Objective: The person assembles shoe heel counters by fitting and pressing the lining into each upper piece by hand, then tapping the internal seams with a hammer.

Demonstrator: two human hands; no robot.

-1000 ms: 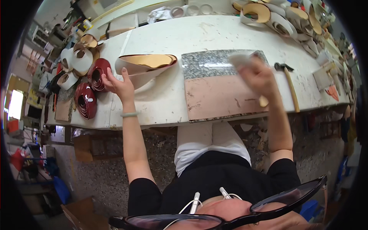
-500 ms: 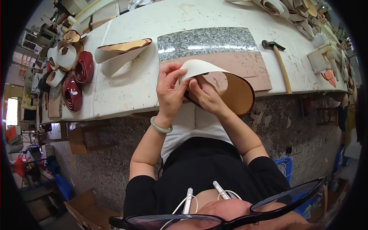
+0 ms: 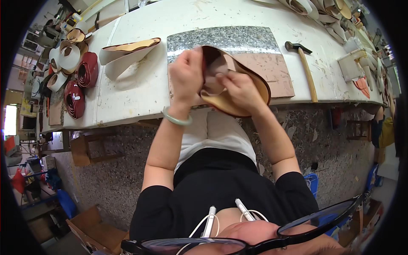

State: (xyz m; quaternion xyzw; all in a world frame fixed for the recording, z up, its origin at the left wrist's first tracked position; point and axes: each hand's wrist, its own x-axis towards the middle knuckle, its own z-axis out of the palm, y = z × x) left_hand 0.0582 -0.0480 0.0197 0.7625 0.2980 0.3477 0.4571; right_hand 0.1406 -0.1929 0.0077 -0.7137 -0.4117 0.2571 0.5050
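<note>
Between my hands is a curved leather piece [image 3: 223, 104], apparently a shoe upper, with tan lining, a dark red edge and a pale inner part. My left hand [image 3: 187, 74] is closed in a fist at its left end, knuckles up. The thumb and fingers of my right hand [image 3: 244, 89] pinch the piece near its middle, inside the curve. Motion smears the part between the hands. The piece is held above the near edge of a pinkish-brown board [image 3: 276, 72], which lies against a speckled grey stone slab [image 3: 255, 38].
A wooden-handled hammer [image 3: 308, 76] lies right of the board. To the left, a similar pale and tan piece [image 3: 127, 55] rests on the white table [image 3: 127, 95]. Dark red rolled pieces [image 3: 74, 100] stand farther left. A whitish box [image 3: 352, 66] is at the right.
My left hand has turned from an open-fingered pinch to a fist. The leather piece has tipped, so its dark red and tan inside now shows where a white face was.
</note>
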